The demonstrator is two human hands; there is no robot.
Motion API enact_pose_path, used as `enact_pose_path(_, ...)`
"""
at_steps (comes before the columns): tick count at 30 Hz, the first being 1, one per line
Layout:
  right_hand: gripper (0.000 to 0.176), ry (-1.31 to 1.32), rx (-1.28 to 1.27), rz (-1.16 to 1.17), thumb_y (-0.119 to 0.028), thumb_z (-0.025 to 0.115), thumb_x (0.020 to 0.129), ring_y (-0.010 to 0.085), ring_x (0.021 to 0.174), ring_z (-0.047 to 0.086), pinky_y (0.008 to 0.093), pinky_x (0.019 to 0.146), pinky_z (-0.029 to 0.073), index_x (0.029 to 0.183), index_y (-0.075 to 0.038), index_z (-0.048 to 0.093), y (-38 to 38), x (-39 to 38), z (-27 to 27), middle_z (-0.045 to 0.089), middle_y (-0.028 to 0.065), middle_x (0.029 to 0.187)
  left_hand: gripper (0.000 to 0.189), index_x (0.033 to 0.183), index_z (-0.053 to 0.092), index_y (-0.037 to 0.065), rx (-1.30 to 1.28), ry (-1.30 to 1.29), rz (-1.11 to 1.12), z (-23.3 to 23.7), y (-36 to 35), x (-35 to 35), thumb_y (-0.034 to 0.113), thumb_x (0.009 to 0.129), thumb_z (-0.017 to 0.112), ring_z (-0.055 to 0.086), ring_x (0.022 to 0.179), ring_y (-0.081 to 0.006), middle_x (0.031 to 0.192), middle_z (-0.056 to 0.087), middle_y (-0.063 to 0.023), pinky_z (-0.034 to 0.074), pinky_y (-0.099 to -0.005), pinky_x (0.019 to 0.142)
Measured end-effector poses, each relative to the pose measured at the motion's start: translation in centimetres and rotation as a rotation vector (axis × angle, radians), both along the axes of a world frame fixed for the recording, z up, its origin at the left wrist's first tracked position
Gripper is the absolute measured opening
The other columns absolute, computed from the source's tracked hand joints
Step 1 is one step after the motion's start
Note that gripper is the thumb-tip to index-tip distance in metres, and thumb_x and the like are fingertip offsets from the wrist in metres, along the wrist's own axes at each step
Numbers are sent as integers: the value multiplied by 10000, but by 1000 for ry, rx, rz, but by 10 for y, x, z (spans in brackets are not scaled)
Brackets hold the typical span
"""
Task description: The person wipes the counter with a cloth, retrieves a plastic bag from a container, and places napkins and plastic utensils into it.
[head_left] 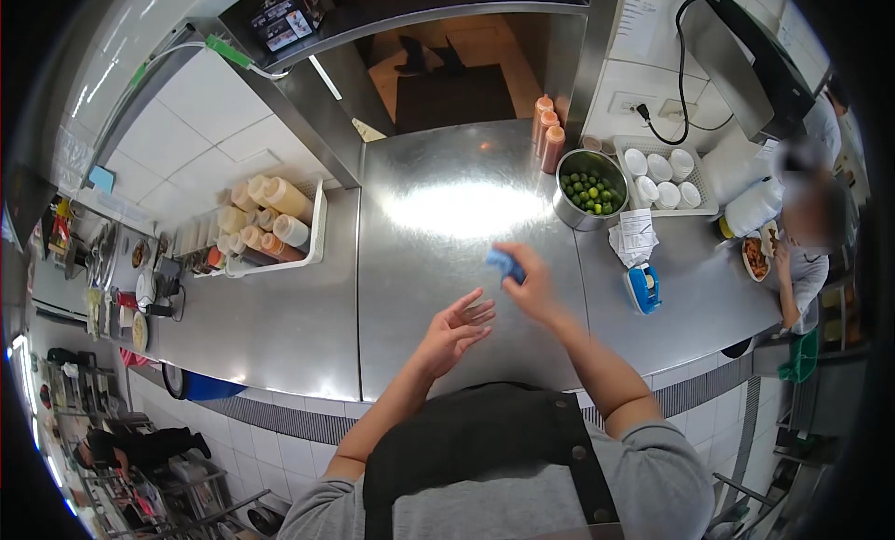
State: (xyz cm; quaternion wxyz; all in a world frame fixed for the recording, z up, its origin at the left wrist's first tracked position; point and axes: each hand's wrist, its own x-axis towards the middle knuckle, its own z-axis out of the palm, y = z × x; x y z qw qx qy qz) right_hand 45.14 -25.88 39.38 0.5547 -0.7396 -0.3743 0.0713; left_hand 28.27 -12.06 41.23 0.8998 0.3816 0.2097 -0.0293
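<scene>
My right hand (530, 281) is closed round a crumpled blue cloth (504, 263), held over the steel counter (438, 316). Part of the cloth is hidden by my fingers. To its left, my left hand (457, 330) is open and holds nothing, its fingers spread toward the right hand. Both hands are over the near middle of the counter, apart from each other. Right of them is a blue tape dispenser (643, 288), with a stack of paper slips (634, 237) just behind it.
A metal pot of limes (591, 190) stands at the back right, beside several orange sauce bottles (547, 134) and a white basket of cups (664, 178). A basket of squeeze bottles (270, 218) sits left. At far right, another person (806, 270) is near a food dish (756, 258).
</scene>
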Motion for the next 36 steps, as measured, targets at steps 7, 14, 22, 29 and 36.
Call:
enact_pose_path(7, 640, -562, -345, -230, -102, 629, 796, 358, 1446, 376, 515, 1201, 267, 1428, -77, 528, 20, 73, 6, 467, 185, 1490, 452, 1390, 541, 34, 354, 266, 226, -85, 32, -30, -4, 942, 587, 616, 1172, -222, 1330, 594, -124, 505, -342, 998)
enact_pose_path(14, 698, -294, -819, -149, -193, 607, 886, 380, 1515, 249, 539, 1243, 177, 1529, -34, 385, 59, 127, -98, 309, 201, 1613, 352, 1305, 577, 23, 499, 329, 397, -109, 32, -59, 27, 955, 613, 636, 1095, -169, 1285, 615, -108, 521, -289, 904)
enact_pose_path(22, 744, -447, -742, -189, -186, 593, 895, 318, 1542, 214, 496, 1261, 140, 1574, -57, 319, 64, 157, -152, 234, 191, 1657, 365, 1280, 580, 13, 661, -82, 270, -9, 33, -9, -14, 925, 662, 607, 1170, -199, 1290, 610, -121, 492, -327, 985)
enact_pose_path(29, 731, -428, -676, -175, -127, 574, 865, 315, 1537, 227, 470, 1254, 187, 1553, -30, 346, -1, 131, -154, 258, 179, 1651, 719, 1426, 434, 75, 880, -1107, 267, 181, -5, -4, 215, 840, 828, 600, 1185, -328, 1398, 513, -159, 503, -460, 977)
enact_pose_path(36, 721, -371, -750, -379, -119, 592, 836, 421, 1463, 326, 505, 1215, 251, 1514, 20, 389, -80, 77, -139, 347, 284, 1571, 799, 1513, 334, 162, 645, -1563, 565, 217, -48, -41, 66, 852, 771, 608, 1171, -266, 1379, 485, -94, 505, -428, 1041)
